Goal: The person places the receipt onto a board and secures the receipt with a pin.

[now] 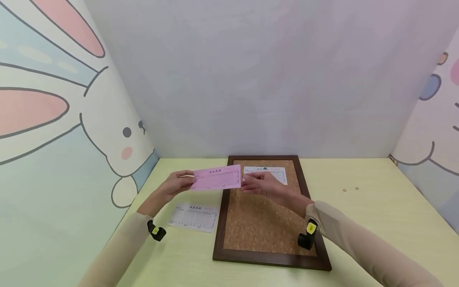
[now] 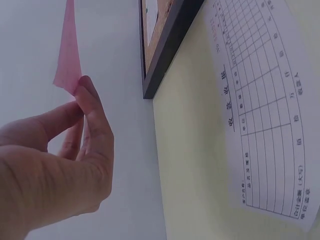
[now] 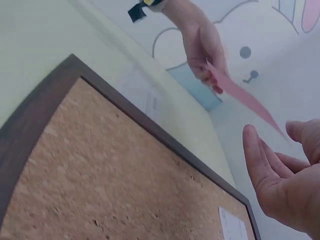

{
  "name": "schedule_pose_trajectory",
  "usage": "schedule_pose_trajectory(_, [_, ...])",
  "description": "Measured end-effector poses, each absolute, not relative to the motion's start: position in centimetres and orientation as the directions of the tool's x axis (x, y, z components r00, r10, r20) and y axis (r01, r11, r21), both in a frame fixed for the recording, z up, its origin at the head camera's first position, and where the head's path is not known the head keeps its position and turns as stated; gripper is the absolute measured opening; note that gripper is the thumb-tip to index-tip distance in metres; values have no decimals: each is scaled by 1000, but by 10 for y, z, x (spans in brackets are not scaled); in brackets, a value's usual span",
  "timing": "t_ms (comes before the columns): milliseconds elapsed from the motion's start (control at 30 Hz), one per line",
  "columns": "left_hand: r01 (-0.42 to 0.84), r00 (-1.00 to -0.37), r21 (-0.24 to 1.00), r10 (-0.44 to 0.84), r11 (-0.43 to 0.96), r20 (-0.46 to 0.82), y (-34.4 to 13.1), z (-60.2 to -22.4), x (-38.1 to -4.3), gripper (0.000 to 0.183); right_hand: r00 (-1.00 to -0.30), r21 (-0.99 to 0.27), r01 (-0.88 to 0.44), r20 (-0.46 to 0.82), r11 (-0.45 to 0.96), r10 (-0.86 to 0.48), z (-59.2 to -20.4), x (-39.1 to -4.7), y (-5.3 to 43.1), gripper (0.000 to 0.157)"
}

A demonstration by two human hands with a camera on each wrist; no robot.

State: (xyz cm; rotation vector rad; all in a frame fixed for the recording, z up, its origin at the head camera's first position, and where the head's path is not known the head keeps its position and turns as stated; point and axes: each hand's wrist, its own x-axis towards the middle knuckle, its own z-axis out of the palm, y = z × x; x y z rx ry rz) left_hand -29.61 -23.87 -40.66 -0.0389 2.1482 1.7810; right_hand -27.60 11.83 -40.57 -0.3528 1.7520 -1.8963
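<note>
A pink printed receipt slip point(image 1: 216, 178) is held up above the table, over the left side of the framed cork board point(image 1: 265, 223). My left hand point(image 1: 178, 184) pinches its left end between thumb and fingers; the left wrist view shows this grip on the pink slip point(image 2: 69, 60) from behind. My right hand point(image 1: 263, 185) is at the slip's other end. In the right wrist view, that right hand point(image 3: 285, 175) has its thumb and fingers spread apart, with the slip's free edge close to the thumb tip.
A white receipt form point(image 1: 265, 170) lies on the board's upper part, partly behind my right hand. Left of the board, another white form point(image 1: 193, 218) lies on the table point(image 1: 376, 227). Two small round pieces point(image 1: 345, 190) sit to the right. Walls stand behind and at both sides.
</note>
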Motion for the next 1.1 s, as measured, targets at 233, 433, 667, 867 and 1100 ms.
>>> schedule_pose_trajectory(233, [-207,-945,945,197,255,-260,-221,-406,-291,43,-852,-980,200,-178,10,-493,-401,-267,114,41])
schedule_pose_trajectory(433, [-177,-951,937,193,300,-241,-205,-407,-290,42,-900,-979,185,-203,84,-386,-404,-267,123,38])
schedule_pose_trajectory(667, [-231,-925,927,229,294,-303,-182,-417,-292,44,-918,-971,204,-233,121,-321,-407,-267,142,40])
schedule_pose_trajectory(867, [-201,-920,931,269,305,-286,-161,-428,-292,44,-920,-972,187,-225,145,-321,-415,-264,163,41])
schedule_pose_trajectory(1100, [-177,-908,928,309,327,-282,-133,-440,-290,35,-916,-966,189,-237,173,-323,-433,-258,193,46])
